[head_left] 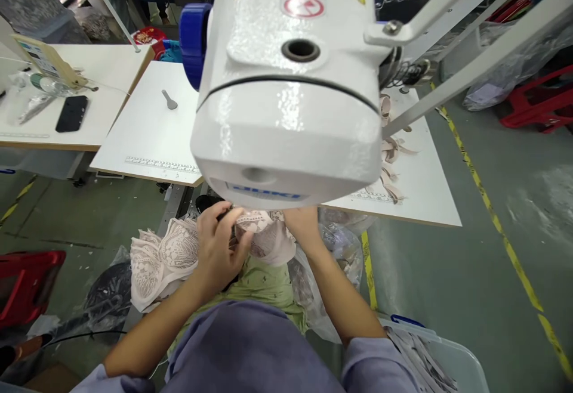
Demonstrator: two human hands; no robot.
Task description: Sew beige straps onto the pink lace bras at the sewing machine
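A white sewing machine head (290, 83) fills the upper middle of the view and hides the needle area. Just below its front edge my left hand (219, 244) is closed on a pale pink lace garment (170, 259), fingers pinching the fabric near the machine. More of that lace hangs over my lap to the left. My right hand (304, 223) reaches under the machine on the right side of the fabric; its fingers are hidden behind the machine head.
A white table (147, 136) holds the machine, with a printed ruler along its front edge and pink fabric pieces (391, 160) on the right. A black phone (71, 113) lies on the left table. A red stool (27, 285) and a bin of fabric (430, 357) stand nearby.
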